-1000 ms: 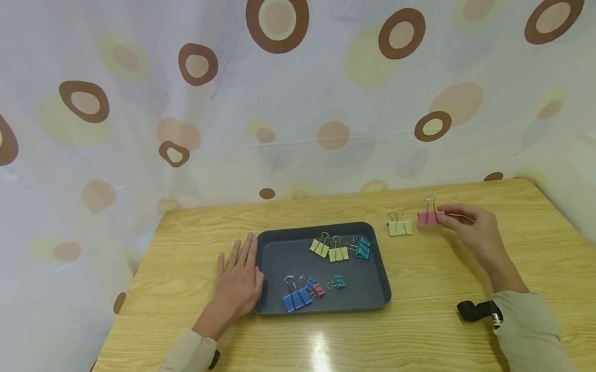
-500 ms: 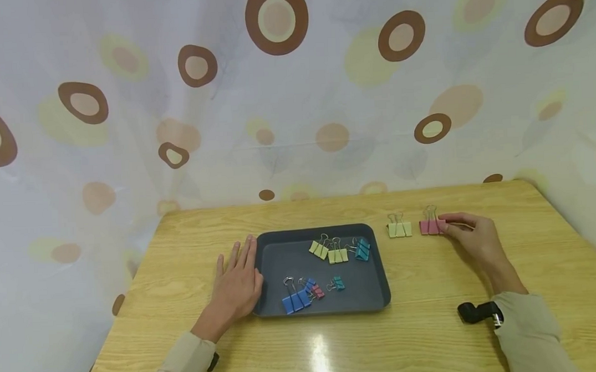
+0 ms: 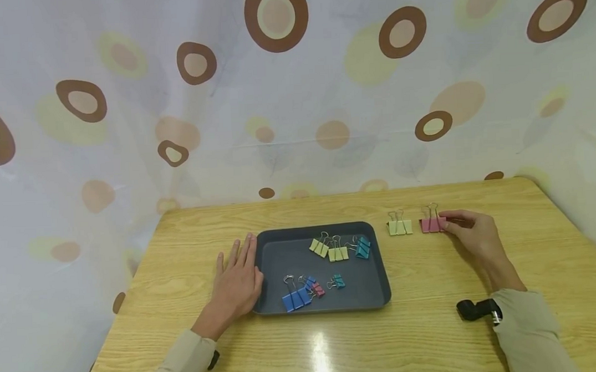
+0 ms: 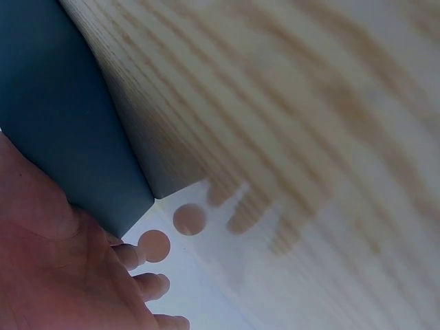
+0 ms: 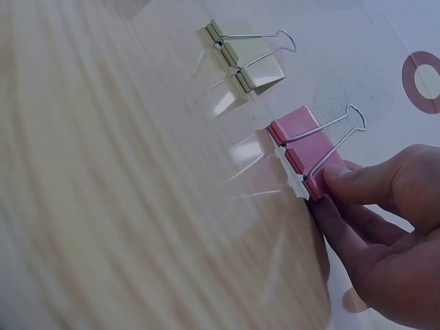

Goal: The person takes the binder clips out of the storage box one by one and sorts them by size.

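Note:
Between thumb and fingers my right hand (image 3: 476, 235) pinches one end of a pink binder clip (image 3: 433, 225). In the right wrist view this pink binder clip (image 5: 308, 148) stands at the table surface, its wire handles pointing away. Just left of it a pale yellow binder clip (image 3: 400, 227) stands on the table, apart from the pink one. My left hand (image 3: 236, 286) lies with straight fingers along the left side of the dark grey tray (image 3: 281, 264), touching its rim. The left wrist view has the palm (image 4: 55, 275) beside the tray's wall (image 4: 75, 117).
Inside the tray are two yellow clips (image 3: 338, 254), a larger teal clip (image 3: 363, 248), a small teal clip (image 3: 338, 282), a big blue clip (image 3: 297, 300), a small blue clip (image 3: 310, 283) and a small pink clip (image 3: 318, 290). A patterned curtain (image 3: 297, 169) hangs behind the wooden table (image 3: 404, 336).
The right hand has brought the pink binder clip slightly down to the table, right of the yellow one. The left hand has stayed against the tray.

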{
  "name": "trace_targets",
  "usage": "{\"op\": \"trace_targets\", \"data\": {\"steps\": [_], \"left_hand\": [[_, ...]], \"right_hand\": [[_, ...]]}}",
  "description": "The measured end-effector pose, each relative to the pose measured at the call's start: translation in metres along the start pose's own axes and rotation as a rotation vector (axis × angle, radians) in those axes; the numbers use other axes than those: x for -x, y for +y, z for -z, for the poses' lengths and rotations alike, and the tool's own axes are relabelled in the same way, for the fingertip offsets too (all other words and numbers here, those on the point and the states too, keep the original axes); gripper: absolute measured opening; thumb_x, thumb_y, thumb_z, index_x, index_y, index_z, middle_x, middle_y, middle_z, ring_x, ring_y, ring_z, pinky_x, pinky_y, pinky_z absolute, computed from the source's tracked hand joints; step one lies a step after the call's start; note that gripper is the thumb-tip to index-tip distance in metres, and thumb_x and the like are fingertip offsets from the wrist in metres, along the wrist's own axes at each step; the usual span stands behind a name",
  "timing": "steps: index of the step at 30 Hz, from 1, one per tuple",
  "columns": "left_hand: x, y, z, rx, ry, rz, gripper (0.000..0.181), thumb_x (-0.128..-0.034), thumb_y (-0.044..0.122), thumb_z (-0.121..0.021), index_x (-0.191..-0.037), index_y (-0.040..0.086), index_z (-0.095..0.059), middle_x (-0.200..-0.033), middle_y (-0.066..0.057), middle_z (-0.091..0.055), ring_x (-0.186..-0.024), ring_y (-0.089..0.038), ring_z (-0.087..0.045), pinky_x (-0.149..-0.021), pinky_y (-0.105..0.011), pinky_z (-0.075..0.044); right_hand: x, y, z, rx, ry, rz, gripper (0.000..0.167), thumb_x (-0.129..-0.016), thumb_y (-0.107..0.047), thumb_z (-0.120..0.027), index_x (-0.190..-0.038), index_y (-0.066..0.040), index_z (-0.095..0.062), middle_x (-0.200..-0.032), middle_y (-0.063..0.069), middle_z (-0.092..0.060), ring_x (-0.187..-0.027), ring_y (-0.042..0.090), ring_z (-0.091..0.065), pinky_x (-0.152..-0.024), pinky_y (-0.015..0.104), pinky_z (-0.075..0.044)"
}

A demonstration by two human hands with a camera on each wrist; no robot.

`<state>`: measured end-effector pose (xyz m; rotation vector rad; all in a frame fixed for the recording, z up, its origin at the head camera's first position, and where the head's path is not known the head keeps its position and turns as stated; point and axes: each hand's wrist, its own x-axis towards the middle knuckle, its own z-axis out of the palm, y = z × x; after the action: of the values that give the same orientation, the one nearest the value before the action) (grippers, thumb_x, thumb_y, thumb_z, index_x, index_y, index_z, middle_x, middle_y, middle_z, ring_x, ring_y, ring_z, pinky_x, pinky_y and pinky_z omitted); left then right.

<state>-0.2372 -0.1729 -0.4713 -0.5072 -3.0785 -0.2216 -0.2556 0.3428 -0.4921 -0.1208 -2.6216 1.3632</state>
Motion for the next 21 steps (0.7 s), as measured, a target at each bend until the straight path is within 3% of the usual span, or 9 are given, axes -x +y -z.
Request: {"op": "trace_targets", "data": {"steps": [3,13,16,21], "left_hand": [[0.001,0.000,0.000,0.007,0.008,-0.005,0.066,-0.1068,0.022,-0.042,-0.164,0.002,-0.016,-0.170,-0.013,-0.020,-0.154,-0.038,-0.021,-0.118,-0.068,-0.016],[0.002,0.001,0.002,0.010,0.017,-0.011,0.065,-0.1072,0.021,-0.041,-0.164,0.002,-0.017,-0.169,-0.013,-0.021,-0.154,-0.038,-0.021,-0.118,-0.068,-0.016],[0.002,0.001,0.003,0.016,0.015,-0.009,0.065,-0.1070,0.021,-0.042,-0.164,0.002,-0.017,-0.169,-0.013,-0.021,-0.154,-0.039,-0.022,-0.118,-0.068,-0.016],[0.003,0.001,0.004,0.026,0.008,-0.006,0.065,-0.1073,0.021,-0.041,-0.164,0.002,-0.017,-0.169,-0.013,-0.021,-0.154,-0.038,-0.021,-0.118,-0.068,-0.015]], "right_hand": [[0.001,-0.001,-0.001,0.017,-0.005,-0.026,0.032,-0.101,-0.014,-0.067,-0.124,0.008,-0.070,-0.123,0.031,-0.067,-0.089,-0.018,-0.050,-0.076,0.005,-0.043],[0.004,-0.007,0.000,0.008,0.006,-0.059,0.037,-0.102,-0.022,-0.065,-0.126,0.007,-0.069,-0.127,0.028,-0.066,-0.095,-0.013,-0.049,-0.078,0.005,-0.041],[0.004,-0.011,0.004,-0.026,0.026,-0.064,0.037,-0.102,-0.022,-0.065,-0.125,0.007,-0.068,-0.117,0.015,-0.071,-0.094,-0.008,-0.054,-0.078,0.006,-0.043],[0.005,-0.021,0.012,-0.225,0.041,-0.025,0.035,-0.102,-0.011,-0.064,-0.125,0.016,-0.062,-0.099,-0.017,-0.072,-0.087,-0.004,-0.067,-0.077,0.010,-0.052]]}}
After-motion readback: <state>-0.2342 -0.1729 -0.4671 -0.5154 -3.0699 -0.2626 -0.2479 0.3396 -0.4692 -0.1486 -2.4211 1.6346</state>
